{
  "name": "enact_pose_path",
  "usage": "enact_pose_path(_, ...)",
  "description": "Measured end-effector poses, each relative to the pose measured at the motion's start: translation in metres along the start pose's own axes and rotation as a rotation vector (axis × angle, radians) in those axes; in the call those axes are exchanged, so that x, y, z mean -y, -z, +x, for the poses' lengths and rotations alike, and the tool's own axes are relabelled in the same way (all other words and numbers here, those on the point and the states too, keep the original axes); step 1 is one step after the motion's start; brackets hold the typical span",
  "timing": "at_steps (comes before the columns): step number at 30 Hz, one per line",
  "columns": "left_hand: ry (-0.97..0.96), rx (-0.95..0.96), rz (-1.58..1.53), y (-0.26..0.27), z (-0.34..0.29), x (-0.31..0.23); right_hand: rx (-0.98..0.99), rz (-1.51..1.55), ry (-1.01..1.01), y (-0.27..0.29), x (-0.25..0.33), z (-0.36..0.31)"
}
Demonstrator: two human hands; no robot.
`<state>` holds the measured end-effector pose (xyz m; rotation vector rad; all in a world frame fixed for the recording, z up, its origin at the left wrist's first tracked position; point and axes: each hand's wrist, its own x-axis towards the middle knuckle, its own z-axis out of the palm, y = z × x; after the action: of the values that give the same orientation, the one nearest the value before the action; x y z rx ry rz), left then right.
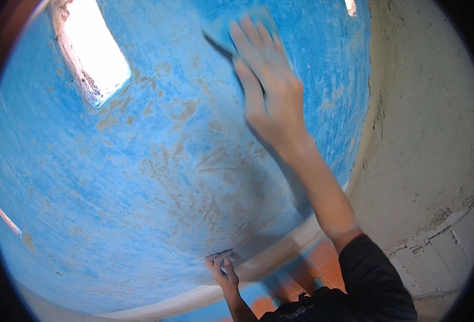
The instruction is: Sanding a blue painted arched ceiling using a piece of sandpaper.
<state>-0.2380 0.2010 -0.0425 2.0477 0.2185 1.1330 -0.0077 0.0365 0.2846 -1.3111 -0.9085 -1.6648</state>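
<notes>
Right hand presses a blue sanding pad flat against the worn blue wall, fingers extended over it. Left hand rests low on that wall, fingers loosely curled, holding nothing. A bright window opening sits upper left of the pad; a bare plaster wall adjoins at right.

Bright window opening upper left, rough unpainted plaster wall at right, pale skirting band along the base, orange floor tiles below.

The wall is patchy blue, worn to tan streaks; at three o'clock a plaster wall is cream; the sanding pad blue.
</notes>
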Motion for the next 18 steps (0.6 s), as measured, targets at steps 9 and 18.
enact_pose_path(9, -0.022, -0.043, 0.052, -0.004, -0.004, 0.016, 0.123, -0.020, -0.133, 0.024, 0.010, -0.078)
enact_pose_path(18, -0.096, -0.162, 0.097, -0.017, -0.010, 0.032, 0.075, -0.015, -0.151, 0.020, 0.003, -0.053)
